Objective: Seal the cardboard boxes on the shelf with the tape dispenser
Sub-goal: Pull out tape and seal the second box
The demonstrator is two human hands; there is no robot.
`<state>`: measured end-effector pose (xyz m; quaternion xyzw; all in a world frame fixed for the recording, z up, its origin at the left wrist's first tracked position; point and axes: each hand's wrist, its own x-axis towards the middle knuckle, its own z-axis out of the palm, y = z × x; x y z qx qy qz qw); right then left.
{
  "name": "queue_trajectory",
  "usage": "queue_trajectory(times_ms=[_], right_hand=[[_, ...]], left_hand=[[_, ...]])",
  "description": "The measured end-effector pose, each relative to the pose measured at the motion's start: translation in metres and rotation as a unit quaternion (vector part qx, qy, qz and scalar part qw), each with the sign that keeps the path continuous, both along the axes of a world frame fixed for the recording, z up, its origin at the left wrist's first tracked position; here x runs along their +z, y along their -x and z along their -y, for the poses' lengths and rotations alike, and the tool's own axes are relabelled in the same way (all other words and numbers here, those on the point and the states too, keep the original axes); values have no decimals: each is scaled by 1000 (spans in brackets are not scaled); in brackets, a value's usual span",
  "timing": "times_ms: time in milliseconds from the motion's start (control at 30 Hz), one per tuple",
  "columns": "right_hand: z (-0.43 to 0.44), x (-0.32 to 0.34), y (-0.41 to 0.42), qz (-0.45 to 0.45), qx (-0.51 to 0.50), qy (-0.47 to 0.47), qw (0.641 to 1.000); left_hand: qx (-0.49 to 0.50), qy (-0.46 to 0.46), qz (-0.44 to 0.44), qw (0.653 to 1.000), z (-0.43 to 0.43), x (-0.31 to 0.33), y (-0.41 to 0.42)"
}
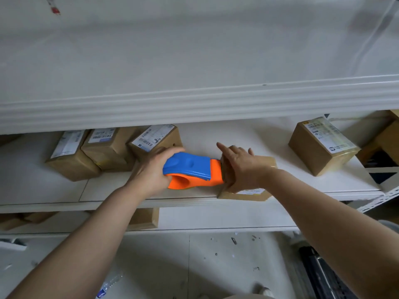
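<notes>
Left hand [151, 171] is wrapped around the rear of the tape dispenser [190, 169], fingers curled on the blue-and-orange body. Its orange nose butts the left face of the target box [244, 194], likely the start of a tape run. Right hand [239, 167] lies flat on top of that box, fingers straight and slightly spread. I read that as bracing, so the box doesn't slide when the dispenser pushes or pulls. The target box sits at the front lip of the shelf [237, 134], overhanging a touch, probably for access. Can't see any tape strip, so seal progress is unknown. Three labelled boxes [108, 147] are clustered left of and behind the target box, and one labelled box [321, 147] sits well to its right. The upper shelf board [194, 100] is above the target box and hides the back of the bay. Below it, a lower shelf holds another carton [144, 219]. The floor [194, 266] beneath is pale, with small debris.
</notes>
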<state>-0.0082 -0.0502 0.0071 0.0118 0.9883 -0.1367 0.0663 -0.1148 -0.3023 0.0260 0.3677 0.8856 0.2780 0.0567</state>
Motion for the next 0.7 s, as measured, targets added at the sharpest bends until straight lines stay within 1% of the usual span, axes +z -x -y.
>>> queue_trajectory(times_ms=[33, 100, 167, 233, 267, 333, 433, 567, 633, 700], right_hand=[[-11, 4, -4, -33, -13, 94, 995], [-33, 6, -17, -89, -34, 276, 956], [-48, 1, -36, -101, -60, 356, 927], [-58, -6, -54, -74, -102, 394, 910], [-63, -10, -61, -65, -116, 393, 910], [-71, -13, -69, -68, -127, 358, 922], [-74, -7, -65, -83, -100, 337, 933], [-72, -6, -59, -122, -99, 288, 945], [-76, -9, -58, -124, -90, 277, 949], [-82, -11, -58, -116, -84, 274, 951]], left_hand=[[8, -16, -13, 1000, -3, 10, -4], [4, -42, -40, 998, -17, 30, -14], [-23, -22, -82, 996, -41, 49, -28], [-46, 8, -102, 994, -68, 59, -40], [-52, 17, -100, 993, -82, 63, -47], [-57, 19, -95, 994, -106, 69, -56], [-45, 50, -76, 995, -120, 70, -50], [-42, 98, -110, 988, -116, 70, -35], [-13, 121, -112, 986, -102, 71, -21], [33, 137, -92, 986, -76, 69, -4]])
